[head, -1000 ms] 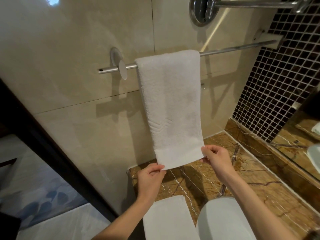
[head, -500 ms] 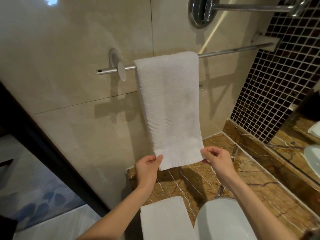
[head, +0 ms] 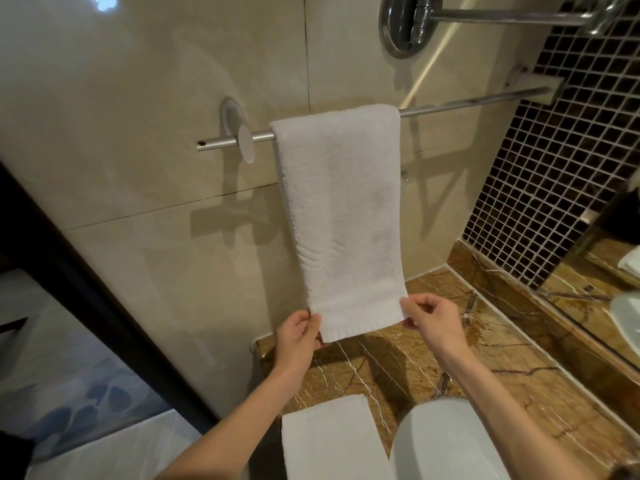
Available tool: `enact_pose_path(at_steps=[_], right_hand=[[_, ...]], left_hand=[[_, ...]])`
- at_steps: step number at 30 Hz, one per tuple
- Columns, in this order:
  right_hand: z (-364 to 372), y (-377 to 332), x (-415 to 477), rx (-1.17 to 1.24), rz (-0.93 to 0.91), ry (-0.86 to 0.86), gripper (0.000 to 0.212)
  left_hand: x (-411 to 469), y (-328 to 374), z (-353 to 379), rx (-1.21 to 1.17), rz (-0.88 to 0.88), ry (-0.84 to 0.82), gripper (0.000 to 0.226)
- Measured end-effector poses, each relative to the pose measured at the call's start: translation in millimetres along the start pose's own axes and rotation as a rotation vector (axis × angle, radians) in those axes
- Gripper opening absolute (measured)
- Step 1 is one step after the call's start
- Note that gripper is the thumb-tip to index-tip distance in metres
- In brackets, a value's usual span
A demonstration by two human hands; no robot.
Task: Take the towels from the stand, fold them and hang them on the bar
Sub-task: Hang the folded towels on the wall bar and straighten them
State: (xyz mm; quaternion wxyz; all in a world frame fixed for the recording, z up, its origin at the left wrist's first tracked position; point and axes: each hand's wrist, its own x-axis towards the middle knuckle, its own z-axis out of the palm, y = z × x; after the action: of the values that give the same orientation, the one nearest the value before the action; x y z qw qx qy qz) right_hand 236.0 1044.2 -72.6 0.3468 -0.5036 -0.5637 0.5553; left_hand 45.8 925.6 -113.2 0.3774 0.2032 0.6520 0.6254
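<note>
A folded white towel (head: pixel 346 216) hangs over the left part of the metal bar (head: pixel 467 103) on the beige tile wall. My left hand (head: pixel 299 332) pinches the towel's lower left corner. My right hand (head: pixel 431 315) pinches its lower right corner. A second folded white towel (head: pixel 329 441) lies flat on the brown marble counter (head: pixel 398 368) below, between my forearms.
A white basin (head: pixel 446 441) sits on the counter at the lower right. A chrome rail (head: pixel 485 17) runs across the wall above the bar. Dark mosaic tiles (head: pixel 554 168) and a mirror (head: pixel 616 271) stand to the right. A dark door frame (head: pixel 86 271) runs at the left.
My left hand has shifted a little up along the towel's left bottom corner. The right hand keeps its hold, and the towel hangs as before.
</note>
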Motion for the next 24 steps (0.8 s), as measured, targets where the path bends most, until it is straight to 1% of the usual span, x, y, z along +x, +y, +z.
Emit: enact_pose_path(at_steps=[4, 5, 8, 9, 11, 13, 15, 16, 18, 21, 24], right_hand=[[4, -1, 2, -0.034, -0.033, 0.006, 0.013], [4, 0, 3, -0.061, -0.039, 0.006, 0.011], [6, 3, 5, -0.126, -0.048, 0.008, 0.007], [7, 4, 6, -0.140, -0.051, 0.009, 0.008], [8, 7, 6, -0.188, -0.064, 0.003, 0.018], [10, 9, 7, -0.254, -0.064, 0.003, 0.027], [11, 13, 10, -0.302, -0.049, 0.016, 0.030], [12, 15, 12, -0.310, -0.039, 0.018, 0.031], [15, 16, 15, -0.301, -0.022, 0.020, 0.029], [20, 13, 16, -0.247, -0.043, 0.040, 0.016], [22, 9, 17, -0.185, -0.053, 0.024, 0.012]], left_hand=[[0, 1, -2, 0.125, 0.099, -0.041, 0.020], [0, 0, -2, 0.154, 0.113, -0.041, 0.020], [0, -1, -2, 0.251, 0.146, 0.006, 0.007], [1, -3, -2, 0.300, 0.162, 0.028, 0.010], [7, -5, -4, 0.375, 0.193, 0.056, 0.014], [14, -8, -5, 0.416, 0.208, 0.049, 0.012], [21, -13, -7, 0.462, 0.204, 0.017, 0.008], [25, -16, -8, 0.484, 0.195, -0.001, 0.009], [30, -19, -9, 0.508, 0.183, -0.022, 0.010], [34, -17, -11, 0.489, 0.217, -0.054, 0.008], [38, -11, -10, 0.463, 0.225, -0.078, 0.005]])
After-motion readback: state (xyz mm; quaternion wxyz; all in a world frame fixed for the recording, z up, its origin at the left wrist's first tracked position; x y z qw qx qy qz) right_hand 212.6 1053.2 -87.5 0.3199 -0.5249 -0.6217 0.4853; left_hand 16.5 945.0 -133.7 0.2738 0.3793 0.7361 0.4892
